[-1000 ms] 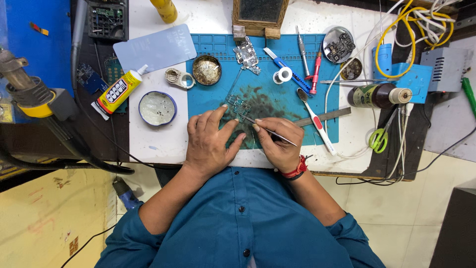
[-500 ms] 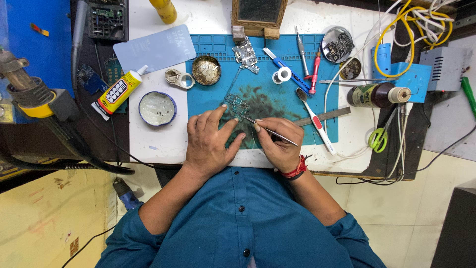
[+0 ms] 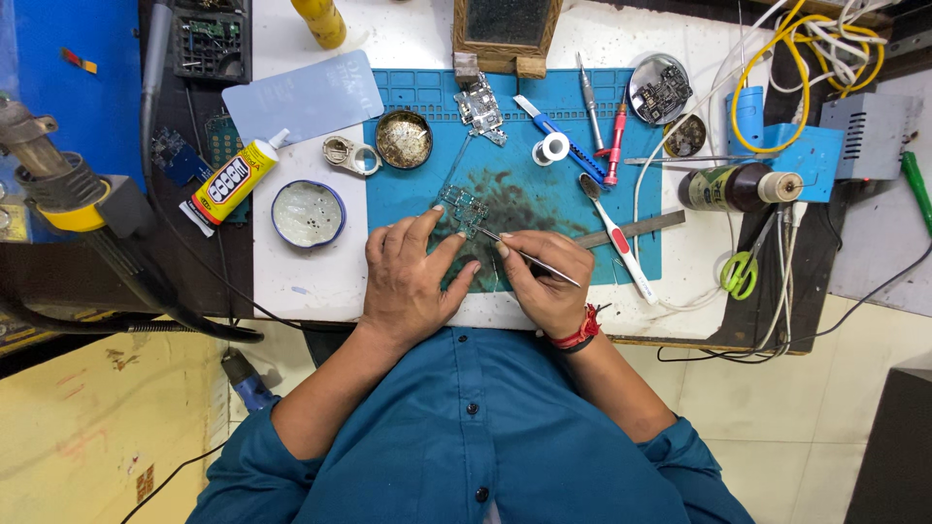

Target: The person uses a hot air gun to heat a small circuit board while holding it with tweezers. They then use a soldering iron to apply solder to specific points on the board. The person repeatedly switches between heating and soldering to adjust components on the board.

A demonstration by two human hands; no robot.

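- Left hand (image 3: pixel 408 281) flat, fingers spread, pinning small circuit board (image 3: pixel 463 209) at fingertips for steadiness.
- Right hand (image 3: pixel 546 281) pinching tweezers (image 3: pixel 529 254) pen-style, tip beside left forefinger for precise reach.

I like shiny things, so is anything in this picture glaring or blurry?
Head view: sharp and evenly lit; the round metal tin gleams a little, the tweezers in the right hand catch light, shadows stay soft beside the left hand; the table edges bend slightly.
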